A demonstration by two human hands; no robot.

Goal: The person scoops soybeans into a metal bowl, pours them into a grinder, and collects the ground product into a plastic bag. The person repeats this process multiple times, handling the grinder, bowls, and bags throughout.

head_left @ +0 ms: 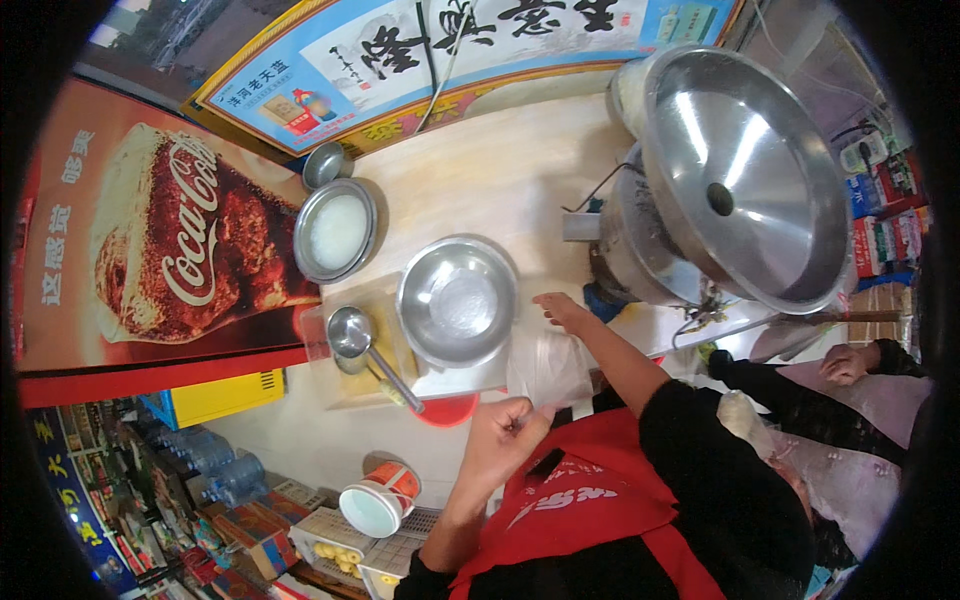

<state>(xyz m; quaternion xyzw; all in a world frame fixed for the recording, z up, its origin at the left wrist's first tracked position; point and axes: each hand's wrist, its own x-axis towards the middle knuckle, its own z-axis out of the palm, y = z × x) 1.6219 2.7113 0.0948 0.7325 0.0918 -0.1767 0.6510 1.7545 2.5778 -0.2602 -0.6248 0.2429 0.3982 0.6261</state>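
My left hand (504, 431), closed into a loose fist, grips a clear plastic bag (546, 367) by its edge. The bag hangs over the table's near edge. My right hand (561, 310) is above the table just right of a steel bowl (459, 301), with its fingers extended and nothing seen in it. Wet residue shows on the bowl's bottom. Left of the bowl, a steel ladle (351, 332) lies across a clear plastic tub (322, 375), its handle over the near rim. Behind them stands a metal basin (301, 251) with a whitish substance.
A grinding machine with a wide steel funnel (750, 172) stands on the table (480, 172) at the right. A small metal bowl (325, 165) is at the back left. A white bucket (375, 510) and crates (326, 529) are on the floor. Another person (847, 420) is at the right.
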